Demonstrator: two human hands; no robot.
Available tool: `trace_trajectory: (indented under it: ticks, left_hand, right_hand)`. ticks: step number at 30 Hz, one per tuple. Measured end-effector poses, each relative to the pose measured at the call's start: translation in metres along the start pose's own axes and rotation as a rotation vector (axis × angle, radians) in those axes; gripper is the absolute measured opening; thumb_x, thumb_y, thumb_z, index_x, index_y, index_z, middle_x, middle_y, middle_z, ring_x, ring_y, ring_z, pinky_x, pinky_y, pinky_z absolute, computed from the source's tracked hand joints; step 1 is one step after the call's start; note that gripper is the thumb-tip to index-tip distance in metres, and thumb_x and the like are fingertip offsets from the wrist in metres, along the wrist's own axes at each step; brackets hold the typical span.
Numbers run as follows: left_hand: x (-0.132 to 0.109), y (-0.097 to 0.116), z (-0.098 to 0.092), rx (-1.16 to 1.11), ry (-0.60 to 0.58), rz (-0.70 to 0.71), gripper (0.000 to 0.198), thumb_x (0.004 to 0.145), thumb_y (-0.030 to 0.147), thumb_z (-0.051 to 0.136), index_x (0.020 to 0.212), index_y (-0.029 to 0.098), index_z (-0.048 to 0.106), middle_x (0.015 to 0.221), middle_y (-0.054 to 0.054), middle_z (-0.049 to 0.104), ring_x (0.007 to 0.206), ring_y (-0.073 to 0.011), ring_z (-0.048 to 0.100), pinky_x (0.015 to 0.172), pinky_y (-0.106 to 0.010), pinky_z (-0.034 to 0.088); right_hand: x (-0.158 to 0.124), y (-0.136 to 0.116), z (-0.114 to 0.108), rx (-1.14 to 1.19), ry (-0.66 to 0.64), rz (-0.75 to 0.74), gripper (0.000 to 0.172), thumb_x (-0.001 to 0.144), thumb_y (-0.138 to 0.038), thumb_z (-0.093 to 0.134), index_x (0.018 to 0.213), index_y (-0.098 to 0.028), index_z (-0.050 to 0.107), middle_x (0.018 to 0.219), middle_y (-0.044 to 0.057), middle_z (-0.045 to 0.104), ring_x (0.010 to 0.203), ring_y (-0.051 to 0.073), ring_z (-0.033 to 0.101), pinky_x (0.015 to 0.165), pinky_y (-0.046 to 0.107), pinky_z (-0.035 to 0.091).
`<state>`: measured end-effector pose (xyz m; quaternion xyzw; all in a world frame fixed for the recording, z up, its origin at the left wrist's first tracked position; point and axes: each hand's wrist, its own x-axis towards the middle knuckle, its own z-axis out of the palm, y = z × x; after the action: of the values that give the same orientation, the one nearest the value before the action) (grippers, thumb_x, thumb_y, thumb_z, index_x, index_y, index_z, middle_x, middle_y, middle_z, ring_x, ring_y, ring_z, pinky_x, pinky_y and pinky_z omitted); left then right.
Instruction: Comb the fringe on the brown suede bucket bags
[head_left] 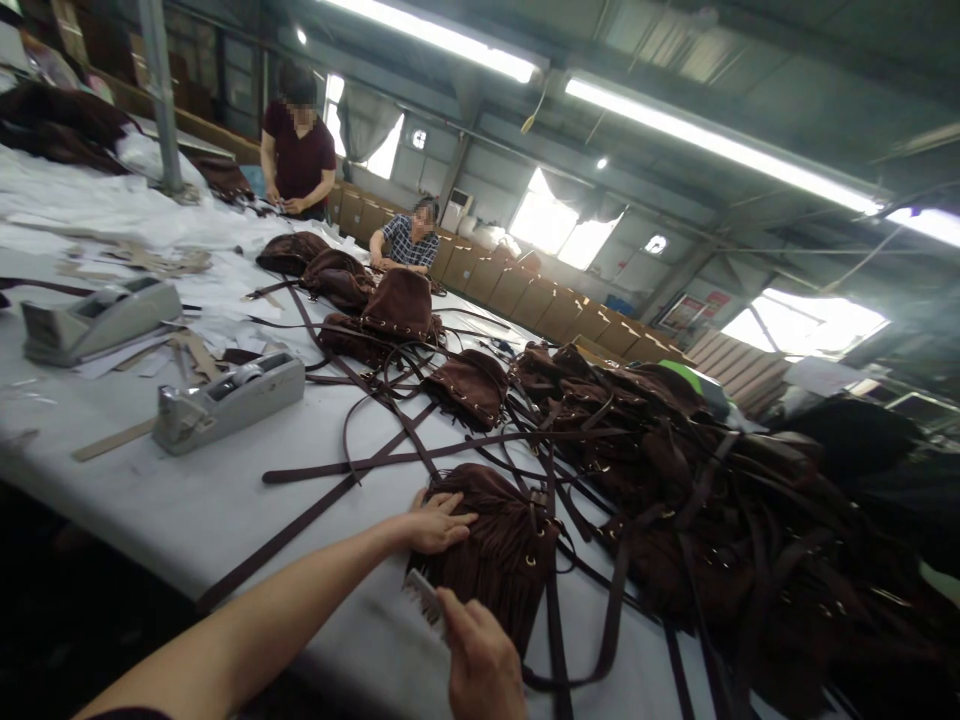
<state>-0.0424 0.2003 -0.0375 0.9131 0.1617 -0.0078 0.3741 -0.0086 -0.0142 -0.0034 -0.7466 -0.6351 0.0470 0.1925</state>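
A dark brown fringed bag [501, 560] lies on the white-covered table in front of me. On its upper left part my left hand [442, 522] rests flat, fingers stretched out over the fringe. My right hand [484, 650] is closed around a pale comb [424, 598], held at the bag's near edge with its teeth toward the fringe; whether the teeth touch the strands I cannot tell. Gold eyelets and a drawstring run along the bag's right side. A long brown strap [277, 540] stretches from the bag to the table's front edge.
More brown bags lie beyond [469, 385], and a big heap of bags and straps [712, 500] fills the right side. Two grey tape dispensers [232, 405] stand at left among paper scraps. A metal post [159, 100] rises behind. Two people [298, 150] work across the table.
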Motion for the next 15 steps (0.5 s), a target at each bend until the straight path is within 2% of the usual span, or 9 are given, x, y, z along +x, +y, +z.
trace_trajectory:
  ticks: [2,4,6,7,12,15]
  left_hand:
    - [0.002,-0.005,-0.010,-0.035,-0.052,0.015,0.055,0.098,0.054,0.019,0.141,0.030,0.043,0.156,-0.008,0.027,0.144,-0.0320,0.019,0.113,-0.061,0.011]
    - [0.004,-0.010,-0.017,-0.068,-0.076,0.046,0.056,0.100,0.049,0.015,0.139,0.025,0.048,0.154,-0.006,0.032,0.143,-0.0243,0.025,0.117,-0.046,0.017]
    - [0.003,-0.014,-0.021,-0.095,-0.080,0.068,0.056,0.101,0.046,0.014,0.139,0.021,0.048,0.154,-0.004,0.031,0.143,-0.0181,0.025,0.117,-0.034,0.018]
    - [0.003,-0.016,-0.021,-0.106,-0.079,0.071,0.057,0.101,0.046,0.014,0.139,0.020,0.048,0.155,-0.004,0.030,0.143,-0.0169,0.024,0.117,-0.032,0.018]
    - [0.007,-0.022,-0.020,-0.150,-0.101,0.062,0.069,0.099,0.052,0.001,0.139,0.022,0.048,0.151,-0.003,0.039,0.139,-0.0167,0.035,0.115,-0.034,0.027]
    - [0.011,-0.020,-0.017,-0.110,-0.119,0.043,0.064,0.098,0.056,0.011,0.140,0.025,0.046,0.153,-0.005,0.034,0.142,-0.0230,0.027,0.118,-0.048,0.017]
  right_hand:
    - [0.021,0.006,-0.016,-0.159,0.009,0.068,0.045,0.090,-0.006,0.037,0.125,-0.023,0.060,0.086,0.006,0.065,0.081,0.019,0.064,0.071,0.024,0.048]
    - [0.042,0.007,-0.023,-0.280,-0.027,0.113,0.047,0.090,-0.004,0.038,0.127,-0.024,0.059,0.088,0.006,0.066,0.082,0.019,0.064,0.072,0.025,0.046]
    - [0.057,0.003,-0.020,-0.365,-0.048,0.158,0.049,0.089,-0.001,0.038,0.127,-0.024,0.059,0.092,0.007,0.067,0.084,0.021,0.064,0.075,0.028,0.046]
    - [0.062,0.001,-0.015,-0.389,-0.052,0.174,0.050,0.088,0.000,0.038,0.126,-0.023,0.060,0.094,0.008,0.067,0.086,0.022,0.064,0.077,0.030,0.046]
    - [0.054,0.003,0.012,-0.381,-0.110,0.185,0.058,0.079,0.008,0.037,0.124,-0.017,0.062,0.097,0.011,0.070,0.090,0.024,0.066,0.075,0.029,0.049]
    - [0.039,0.010,0.024,-0.337,-0.137,0.200,0.059,0.079,0.008,0.035,0.126,-0.016,0.061,0.096,0.010,0.071,0.089,0.021,0.067,0.075,0.025,0.049]
